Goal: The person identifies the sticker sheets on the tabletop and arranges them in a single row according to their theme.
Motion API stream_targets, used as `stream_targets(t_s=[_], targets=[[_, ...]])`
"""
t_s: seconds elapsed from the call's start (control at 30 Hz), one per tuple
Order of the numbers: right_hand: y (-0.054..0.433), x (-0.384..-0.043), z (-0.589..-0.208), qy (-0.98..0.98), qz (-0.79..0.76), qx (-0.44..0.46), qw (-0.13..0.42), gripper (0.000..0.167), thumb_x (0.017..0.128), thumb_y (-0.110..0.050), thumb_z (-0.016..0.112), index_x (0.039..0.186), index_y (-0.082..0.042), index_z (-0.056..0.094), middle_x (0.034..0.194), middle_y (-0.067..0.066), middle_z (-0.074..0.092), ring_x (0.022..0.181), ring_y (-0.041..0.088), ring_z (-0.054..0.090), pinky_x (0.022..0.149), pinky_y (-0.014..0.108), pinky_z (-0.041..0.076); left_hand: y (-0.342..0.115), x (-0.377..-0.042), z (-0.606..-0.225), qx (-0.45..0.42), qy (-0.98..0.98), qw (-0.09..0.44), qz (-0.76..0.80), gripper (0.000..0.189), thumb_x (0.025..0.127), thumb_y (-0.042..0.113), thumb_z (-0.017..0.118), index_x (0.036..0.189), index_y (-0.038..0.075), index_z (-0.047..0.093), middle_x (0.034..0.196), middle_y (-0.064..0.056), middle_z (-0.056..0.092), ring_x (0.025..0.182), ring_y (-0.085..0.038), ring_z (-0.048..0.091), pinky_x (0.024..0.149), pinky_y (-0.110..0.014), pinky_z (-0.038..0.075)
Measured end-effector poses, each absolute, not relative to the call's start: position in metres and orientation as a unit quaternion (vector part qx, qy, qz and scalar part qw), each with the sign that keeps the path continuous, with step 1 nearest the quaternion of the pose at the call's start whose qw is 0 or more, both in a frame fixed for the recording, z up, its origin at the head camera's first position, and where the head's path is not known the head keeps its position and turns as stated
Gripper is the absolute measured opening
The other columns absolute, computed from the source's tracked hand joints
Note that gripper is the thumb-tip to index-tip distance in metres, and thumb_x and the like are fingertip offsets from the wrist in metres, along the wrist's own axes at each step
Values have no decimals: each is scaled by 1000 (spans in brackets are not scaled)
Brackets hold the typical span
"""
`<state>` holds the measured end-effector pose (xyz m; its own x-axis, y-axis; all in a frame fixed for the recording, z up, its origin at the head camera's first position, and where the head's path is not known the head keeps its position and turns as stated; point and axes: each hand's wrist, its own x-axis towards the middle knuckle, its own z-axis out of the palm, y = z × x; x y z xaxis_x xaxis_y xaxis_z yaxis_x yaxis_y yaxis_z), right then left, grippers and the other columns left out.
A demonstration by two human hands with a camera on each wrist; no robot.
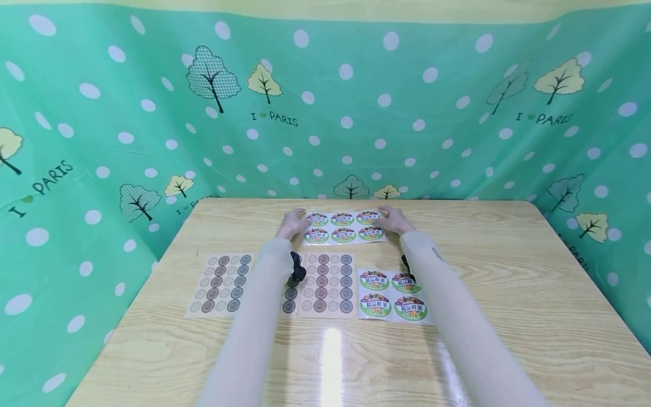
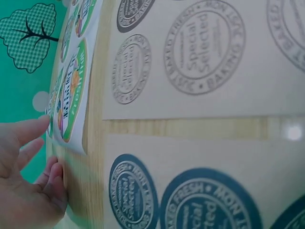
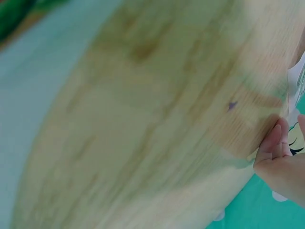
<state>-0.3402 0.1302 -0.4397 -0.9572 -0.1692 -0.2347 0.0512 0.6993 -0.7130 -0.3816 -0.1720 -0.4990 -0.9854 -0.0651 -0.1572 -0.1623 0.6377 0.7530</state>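
A white sheet of oval fruit stickers (image 1: 343, 228) lies at the far edge of the table between the hands. My left hand (image 1: 291, 224) pinches its left edge; in the left wrist view the thumb (image 2: 35, 129) lies against that edge while the outer fingers (image 2: 56, 183) curl near the tabletop. At the opposite edge, my right hand (image 1: 396, 220) grips the far right corner. Only part of this hand shows in the right wrist view, and its exact contact is cut off by the frame.
Nearer on the table (image 1: 508, 282) lie sheets of round brown and dark labels (image 1: 321, 282), another such sheet (image 1: 221, 285) to the left, and a larger round fruit sticker sheet (image 1: 391, 294). The arms partly cover them. A green curtain (image 1: 356, 102) hangs behind.
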Motion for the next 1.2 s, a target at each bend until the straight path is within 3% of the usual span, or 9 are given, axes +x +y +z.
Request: stream_targets(t_s=[0.13, 0.47, 0.67, 1.03, 1.2], targets=[[128, -341, -441, 924, -352, -23, 147, 62, 86, -27, 55, 139, -11, 28, 138, 28, 19, 124, 41, 23, 101, 55, 22, -156, -345, -456, -73, 911, 87, 396, 53, 82, 15, 59, 132, 11, 41, 137, -19, 31, 124, -35, 28, 105, -45, 21], [125, -342, -441, 939, -305, -28, 159, 64, 85, -30, 56, 138, -8, 27, 141, 26, 15, 129, 40, 13, 103, 56, 15, -149, -328, -444, -69, 925, 81, 366, 49, 83, 14, 57, 130, 9, 44, 135, -21, 28, 120, -35, 27, 102, -45, 25], [125, -342, -442, 936, -318, -16, 152, 63, 83, -29, 59, 136, -8, 32, 134, 25, 24, 122, 39, 24, 100, 54, 23, -149, -328, -444, -73, 922, 73, 373, 44, 81, 11, 60, 123, 8, 49, 130, -21, 33, 117, -35, 31, 100, -45, 28], [124, -342, -445, 929, -346, -11, 132, 54, 81, -23, 62, 126, -6, 39, 128, 24, 30, 116, 37, 31, 99, 50, 29, -150, -328, -444, -71, 920, 61, 381, 37, 77, 9, 62, 112, 7, 52, 122, -20, 40, 111, -33, 36, 97, -45, 31], [122, -341, -448, 919, -378, -9, 115, 51, 81, -16, 63, 123, -5, 38, 124, 23, 35, 111, 34, 37, 97, 47, 32, -148, -326, -444, -65, 903, 48, 421, 35, 77, 3, 62, 111, 5, 51, 103, -15, 50, 90, -26, 48, 79, -32, 43]])
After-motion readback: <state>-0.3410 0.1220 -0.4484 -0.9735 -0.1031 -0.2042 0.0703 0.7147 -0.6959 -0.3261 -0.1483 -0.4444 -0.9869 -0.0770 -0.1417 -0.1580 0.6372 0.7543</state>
